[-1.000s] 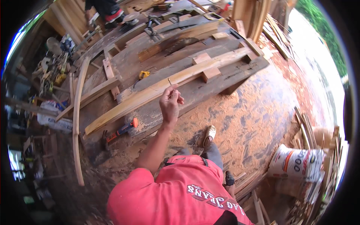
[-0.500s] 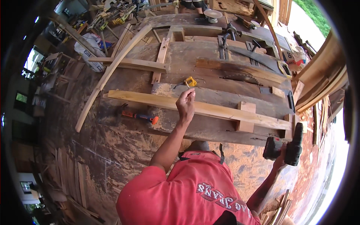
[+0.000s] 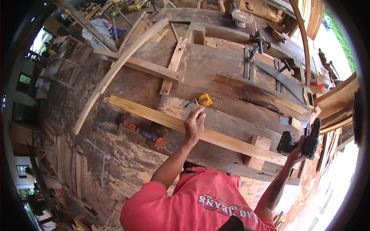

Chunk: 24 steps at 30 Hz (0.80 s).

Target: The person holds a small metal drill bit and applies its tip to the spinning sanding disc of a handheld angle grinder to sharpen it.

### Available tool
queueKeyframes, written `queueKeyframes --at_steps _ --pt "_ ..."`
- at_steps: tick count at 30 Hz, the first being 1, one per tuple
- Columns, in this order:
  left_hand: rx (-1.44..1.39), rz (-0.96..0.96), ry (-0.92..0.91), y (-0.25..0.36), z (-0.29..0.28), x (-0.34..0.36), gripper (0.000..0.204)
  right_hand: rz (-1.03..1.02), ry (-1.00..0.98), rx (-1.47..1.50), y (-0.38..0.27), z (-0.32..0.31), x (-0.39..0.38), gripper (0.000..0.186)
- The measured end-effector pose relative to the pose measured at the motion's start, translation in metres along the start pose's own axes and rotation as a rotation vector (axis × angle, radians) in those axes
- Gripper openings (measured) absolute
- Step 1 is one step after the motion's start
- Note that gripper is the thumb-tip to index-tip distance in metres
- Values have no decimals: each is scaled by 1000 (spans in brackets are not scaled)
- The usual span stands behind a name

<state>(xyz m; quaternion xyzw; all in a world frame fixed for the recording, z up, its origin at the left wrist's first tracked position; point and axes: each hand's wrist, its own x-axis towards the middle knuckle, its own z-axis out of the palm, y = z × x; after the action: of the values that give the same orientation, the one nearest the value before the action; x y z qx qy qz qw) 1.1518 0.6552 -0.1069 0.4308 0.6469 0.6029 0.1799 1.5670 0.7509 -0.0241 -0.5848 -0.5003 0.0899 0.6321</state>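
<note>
My left hand (image 3: 194,126) is closed in a pinch over the middle of a long pale board (image 3: 227,141). Between its fingertips a short, thin, pale stick (image 3: 197,103) pokes up; I cannot make out whether it is a pencil. Just beyond the fingertips lies a yellow tape measure (image 3: 206,100). My right hand (image 3: 296,151) grips a dark cordless drill (image 3: 311,141) by its handle, held up over the right end of the board. Under that end a short wooden block (image 3: 257,151) crosses beneath the board.
An orange-and-blue hammer (image 3: 143,133) lies left of my left arm. A curved wooden strip (image 3: 111,73) spans the left side. Farther back are a dark plank (image 3: 262,92), a toothed blade (image 3: 262,106), a handsaw (image 3: 283,81) and a sander disc (image 3: 242,17).
My right hand has brought the drill from beyond the bench's near right corner to over its right end. My left hand still pinches the stick near the tape measure. The whole view has shifted.
</note>
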Motion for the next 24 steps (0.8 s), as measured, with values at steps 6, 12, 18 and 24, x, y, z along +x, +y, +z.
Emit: queueKeyframes --at_steps 6,12,18,24 --pt "24 6 22 1 3 1 27 -4 -145 16 13 25 0 19" --pt "-1 -98 -10 2 2 1 23 -43 -152 71 20 47 -11 16" --pt "-52 -89 -17 -2 5 -5 22 86 -66 36 33 38 -4 31" --pt "19 8 16 6 5 -6 21 143 -13 -53 43 38 0 40"
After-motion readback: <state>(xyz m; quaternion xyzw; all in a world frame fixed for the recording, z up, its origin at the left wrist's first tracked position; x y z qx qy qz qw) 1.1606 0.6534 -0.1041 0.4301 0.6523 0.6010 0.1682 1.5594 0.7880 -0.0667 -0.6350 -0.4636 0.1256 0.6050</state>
